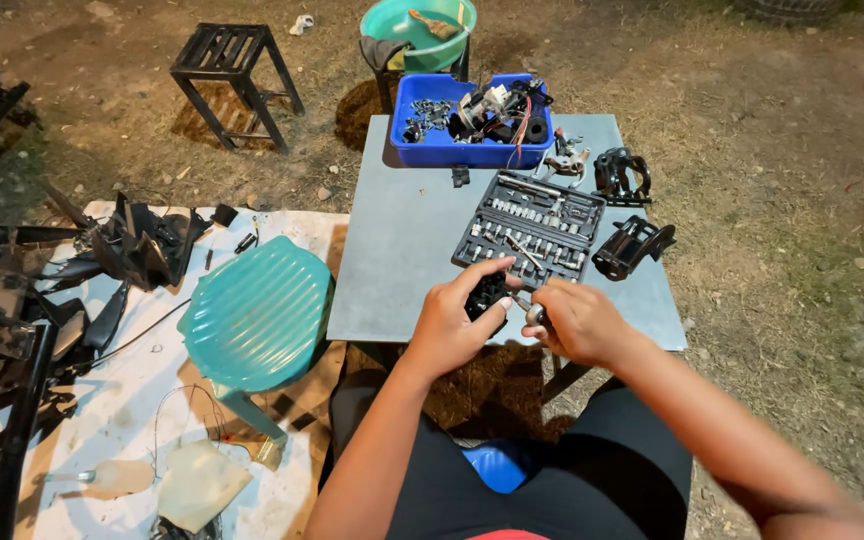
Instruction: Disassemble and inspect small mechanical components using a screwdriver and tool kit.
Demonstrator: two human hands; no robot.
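Bare dirt surrounds a grey counter [402, 250] carrying an open socket set [532, 228], with a blue tray [432, 145] just behind it. At the counter's near edge, just in front of the socket set, the left hand [452, 325] grips a small black part [489, 295] while the right hand [577, 322] pinches a metal tool [530, 312] against it.

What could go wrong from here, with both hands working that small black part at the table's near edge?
1. The left hand holds the small black part and the right hand a metal tool right over the table edge; anything loosened could fall to the dirt.
2. The open socket set sits just beyond the knuckles; a slip might scatter its pieces.
3. A black housing rests near the right edge and could be knocked off.
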